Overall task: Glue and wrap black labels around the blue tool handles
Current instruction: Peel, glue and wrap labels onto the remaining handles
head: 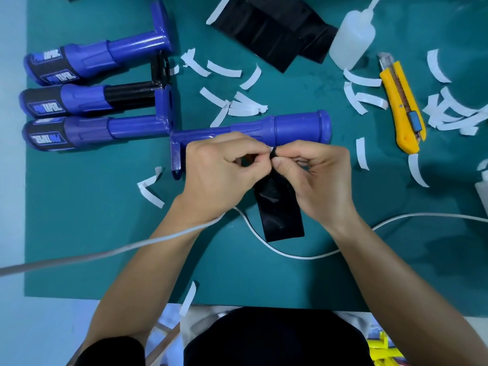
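A black label (281, 212) hangs below my two hands at the middle of the green mat. My left hand (224, 167) and my right hand (314, 175) both pinch its top edge, where a bit of white backing shows between the fingertips. Just behind the hands lies a bare blue tool handle (290, 125), lengthwise across the mat. Three blue handles (87, 99) wrapped with black printed labels lie side by side at the left. A stack of black labels (266, 30) sits at the back.
A white glue bottle (351, 38) lies at the back right, beside a yellow utility knife (401, 107). Several peeled white backing strips (224, 70) litter the green mat (92, 220). A white cable (290, 253) crosses the mat under my forearms.
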